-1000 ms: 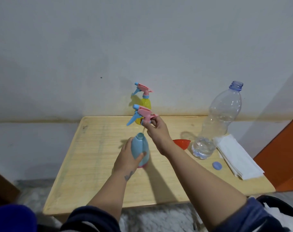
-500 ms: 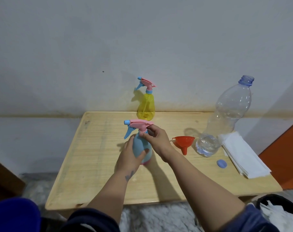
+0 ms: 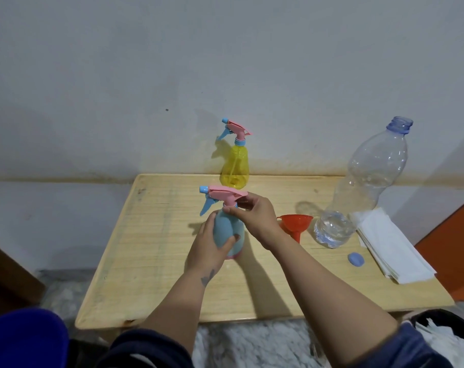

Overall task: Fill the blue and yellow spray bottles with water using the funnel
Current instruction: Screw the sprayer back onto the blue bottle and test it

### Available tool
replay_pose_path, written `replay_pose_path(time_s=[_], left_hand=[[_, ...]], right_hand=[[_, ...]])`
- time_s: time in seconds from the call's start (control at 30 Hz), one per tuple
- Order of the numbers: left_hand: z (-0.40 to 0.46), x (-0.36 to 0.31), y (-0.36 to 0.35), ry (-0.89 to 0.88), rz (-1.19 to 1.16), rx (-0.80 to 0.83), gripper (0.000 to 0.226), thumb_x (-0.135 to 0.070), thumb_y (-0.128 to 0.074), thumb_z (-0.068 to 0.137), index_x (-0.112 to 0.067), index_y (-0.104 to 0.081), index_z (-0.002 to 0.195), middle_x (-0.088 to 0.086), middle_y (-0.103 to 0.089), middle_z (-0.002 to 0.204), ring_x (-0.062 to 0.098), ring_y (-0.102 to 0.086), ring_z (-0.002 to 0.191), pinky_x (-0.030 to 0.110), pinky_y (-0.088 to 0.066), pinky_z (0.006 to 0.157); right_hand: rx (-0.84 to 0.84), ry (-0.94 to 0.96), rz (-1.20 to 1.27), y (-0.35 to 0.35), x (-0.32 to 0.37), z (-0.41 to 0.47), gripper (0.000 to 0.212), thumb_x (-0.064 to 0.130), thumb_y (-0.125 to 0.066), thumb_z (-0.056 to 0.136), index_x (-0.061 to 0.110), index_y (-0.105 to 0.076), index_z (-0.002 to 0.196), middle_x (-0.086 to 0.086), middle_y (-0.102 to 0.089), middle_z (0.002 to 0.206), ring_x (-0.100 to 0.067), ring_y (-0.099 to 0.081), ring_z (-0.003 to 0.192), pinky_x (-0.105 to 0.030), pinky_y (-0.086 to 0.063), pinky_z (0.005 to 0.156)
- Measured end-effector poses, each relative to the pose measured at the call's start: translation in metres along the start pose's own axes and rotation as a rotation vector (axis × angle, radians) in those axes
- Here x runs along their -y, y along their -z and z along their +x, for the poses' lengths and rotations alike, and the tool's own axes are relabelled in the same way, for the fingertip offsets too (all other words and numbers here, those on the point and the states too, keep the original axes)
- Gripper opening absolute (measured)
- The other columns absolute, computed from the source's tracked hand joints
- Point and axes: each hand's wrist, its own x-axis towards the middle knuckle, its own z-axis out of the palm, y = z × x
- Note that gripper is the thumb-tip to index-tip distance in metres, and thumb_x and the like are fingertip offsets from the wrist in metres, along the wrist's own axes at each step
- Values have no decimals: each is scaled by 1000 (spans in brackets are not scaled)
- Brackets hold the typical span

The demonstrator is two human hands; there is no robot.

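Head view: your left hand wraps its fingers around the blue spray bottle standing mid-table, while your right hand pinches its pink spray head at the neck. Behind stands the yellow spray bottle; the red funnel sits beside the water bottle.

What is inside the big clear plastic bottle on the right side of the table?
The clear bottle holds a little water, only at its base; the rest looks empty. Its neck is open, and a blue cap lies on the table nearby.
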Motion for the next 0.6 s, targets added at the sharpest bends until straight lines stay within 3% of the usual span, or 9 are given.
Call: replay_pose_path(time_s=[0.07,0.23,0.5,0.6], left_hand=[[0,1,0,2,22,-7,77,-50,-68,80,-37,-28,145,-11,-45,136,14,-49,119,38,-52,89],[0,0,-1,19,28,-7,67,-53,-67,78,-36,-39,137,-11,-51,129,13,-52,112,36,-51,89],[0,1,-1,18,19,7,77,-51,-67,79,-41,-27,143,-12,-44,134,12,-51,115,42,-54,88],[0,0,-1,13,14,8,76,-48,-68,79,-40,-27,143,-12,-44,135,11,-51,114,41,-55,87]], right_hand=[[54,-21,50,4,-1,0,26,14,-79,74,12,-75,100,-6,-75,100,-22,-68,102,-40,-53,96],[146,-55,205,9,-3,-6,23,6,-70,83,7,-72,106,-9,-72,110,-20,-65,110,-31,-50,99],[45,-78,183,1,-5,-6,29,14,-79,75,11,-72,103,-4,-72,101,-13,-64,96,-31,-51,91],[56,-89,160,1,-4,-6,26,16,-77,78,13,-72,103,-4,-72,103,-15,-64,100,-31,-50,91]])
